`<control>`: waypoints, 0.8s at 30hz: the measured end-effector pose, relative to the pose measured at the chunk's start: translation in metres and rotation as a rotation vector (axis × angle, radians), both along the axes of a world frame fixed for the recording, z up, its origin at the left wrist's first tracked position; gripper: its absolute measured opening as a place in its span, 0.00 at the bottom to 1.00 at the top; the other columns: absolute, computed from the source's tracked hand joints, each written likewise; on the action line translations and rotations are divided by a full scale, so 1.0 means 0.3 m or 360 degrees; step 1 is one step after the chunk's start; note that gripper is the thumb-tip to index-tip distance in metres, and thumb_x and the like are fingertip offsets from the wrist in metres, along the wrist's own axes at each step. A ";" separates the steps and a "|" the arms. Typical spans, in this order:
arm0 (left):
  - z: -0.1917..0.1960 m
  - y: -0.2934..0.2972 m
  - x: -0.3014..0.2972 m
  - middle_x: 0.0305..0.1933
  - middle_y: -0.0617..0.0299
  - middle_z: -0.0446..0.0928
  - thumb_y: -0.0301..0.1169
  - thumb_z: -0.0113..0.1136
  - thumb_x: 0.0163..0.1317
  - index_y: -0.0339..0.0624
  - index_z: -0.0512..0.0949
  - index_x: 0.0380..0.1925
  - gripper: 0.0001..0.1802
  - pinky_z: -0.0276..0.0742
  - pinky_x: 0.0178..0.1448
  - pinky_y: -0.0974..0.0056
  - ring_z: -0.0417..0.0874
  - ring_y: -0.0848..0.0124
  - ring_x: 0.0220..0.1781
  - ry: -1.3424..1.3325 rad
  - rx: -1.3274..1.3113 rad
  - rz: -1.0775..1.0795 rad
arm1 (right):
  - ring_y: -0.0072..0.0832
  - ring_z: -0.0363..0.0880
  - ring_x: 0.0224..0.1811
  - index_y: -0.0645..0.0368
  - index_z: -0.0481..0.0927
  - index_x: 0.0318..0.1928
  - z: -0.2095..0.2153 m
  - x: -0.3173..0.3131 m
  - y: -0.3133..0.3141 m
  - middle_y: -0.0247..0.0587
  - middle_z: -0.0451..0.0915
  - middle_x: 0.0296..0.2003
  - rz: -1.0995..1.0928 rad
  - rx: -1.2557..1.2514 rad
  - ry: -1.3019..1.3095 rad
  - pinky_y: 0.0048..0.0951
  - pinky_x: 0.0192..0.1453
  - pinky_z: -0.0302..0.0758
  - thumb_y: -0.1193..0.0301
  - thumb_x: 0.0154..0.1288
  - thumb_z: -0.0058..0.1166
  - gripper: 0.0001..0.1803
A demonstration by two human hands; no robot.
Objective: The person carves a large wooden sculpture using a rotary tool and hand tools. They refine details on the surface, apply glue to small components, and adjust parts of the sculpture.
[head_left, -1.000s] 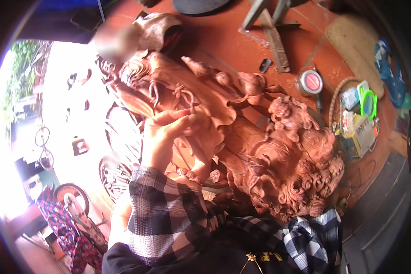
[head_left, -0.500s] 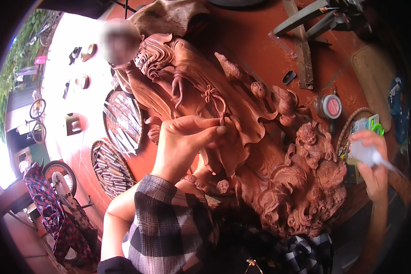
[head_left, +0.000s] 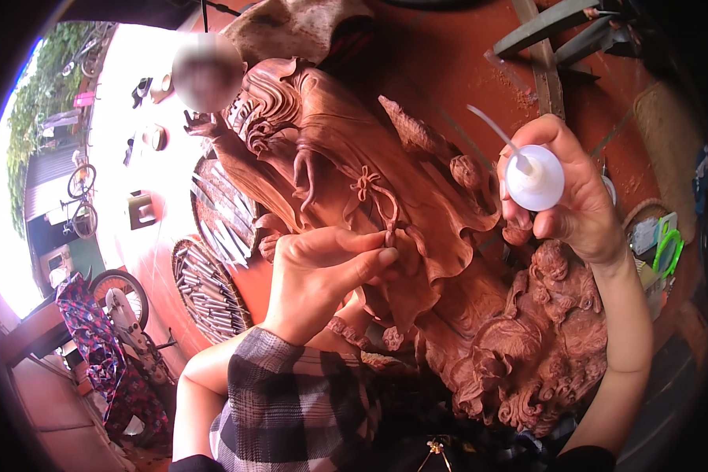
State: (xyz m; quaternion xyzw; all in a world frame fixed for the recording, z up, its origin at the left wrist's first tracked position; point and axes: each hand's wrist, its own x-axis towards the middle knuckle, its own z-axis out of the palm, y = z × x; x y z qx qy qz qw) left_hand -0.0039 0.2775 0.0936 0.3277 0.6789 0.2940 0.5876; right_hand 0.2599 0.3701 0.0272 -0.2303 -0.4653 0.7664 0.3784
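Note:
A large reddish-brown wooden carving (head_left: 334, 126) of a robed figure lies tilted across the middle, with swirling small figures at its lower right. My left hand (head_left: 311, 271) pinches the lower end of a thin carved cord (head_left: 391, 211) that hangs from a knot on the robe. Whether that end is a loose piece is hidden by my fingertips. My right hand (head_left: 590, 200) is raised over the right side of the carving, wrapped round a white squeeze bottle (head_left: 539, 189). The bottle's thin nozzle tube points up and to the left.
To the left, one round basket (head_left: 200, 287) is full of metal chisels and another tray (head_left: 216, 200) holds long flat blades. A wooden bench frame (head_left: 549, 71) stands at the upper right. A green tape ring (head_left: 667, 253) lies at right. A bicycle wheel (head_left: 120, 299) shows at lower left.
My right hand has brought the squeeze bottle from the far right, up and leftward over the carving. My left hand keeps its pinch on the cord end.

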 end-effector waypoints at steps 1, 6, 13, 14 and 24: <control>0.004 0.001 0.004 0.35 0.56 0.85 0.22 0.69 0.59 0.31 0.85 0.37 0.07 0.83 0.42 0.70 0.86 0.74 0.35 -0.0026 -0.0011 0.0025 | 0.14 0.77 0.35 0.60 0.68 0.58 0.002 -0.002 -0.005 0.31 0.75 0.40 -0.0010 0.0005 -0.0044 0.15 0.34 0.76 0.59 0.57 0.72 0.35; 0.001 0.000 0.006 0.35 0.56 0.85 0.22 0.69 0.59 0.30 0.85 0.37 0.07 0.84 0.42 0.70 0.86 0.74 0.36 -0.0003 0.0021 0.0008 | 0.14 0.76 0.34 0.60 0.70 0.56 0.000 0.016 0.003 0.30 0.75 0.39 0.0090 -0.0037 -0.0138 0.16 0.34 0.76 0.59 0.61 0.69 0.30; 0.014 0.007 -0.002 0.35 0.57 0.85 0.22 0.69 0.59 0.30 0.84 0.36 0.07 0.84 0.41 0.70 0.86 0.74 0.35 -0.0009 -0.0004 -0.0025 | 0.12 0.71 0.33 0.62 0.69 0.56 0.034 0.011 0.027 0.28 0.75 0.36 0.0130 -0.0275 -0.0358 0.16 0.37 0.67 0.42 0.52 0.70 0.44; 0.016 0.012 0.001 0.34 0.59 0.85 0.23 0.69 0.59 0.30 0.85 0.36 0.07 0.83 0.41 0.72 0.85 0.77 0.35 -0.0035 -0.0027 -0.0020 | 0.11 0.70 0.33 0.62 0.68 0.55 0.034 0.017 0.029 0.28 0.75 0.36 0.0102 -0.0228 -0.0362 0.15 0.35 0.66 0.41 0.52 0.70 0.44; 0.034 0.030 -0.005 0.36 0.57 0.86 0.20 0.66 0.61 0.29 0.84 0.36 0.05 0.85 0.45 0.71 0.86 0.75 0.38 -0.0248 -0.0053 0.0004 | 0.10 0.65 0.26 0.61 0.67 0.49 0.007 0.018 0.023 0.34 0.73 0.34 0.0031 -0.0224 -0.0318 0.11 0.23 0.59 0.40 0.57 0.65 0.39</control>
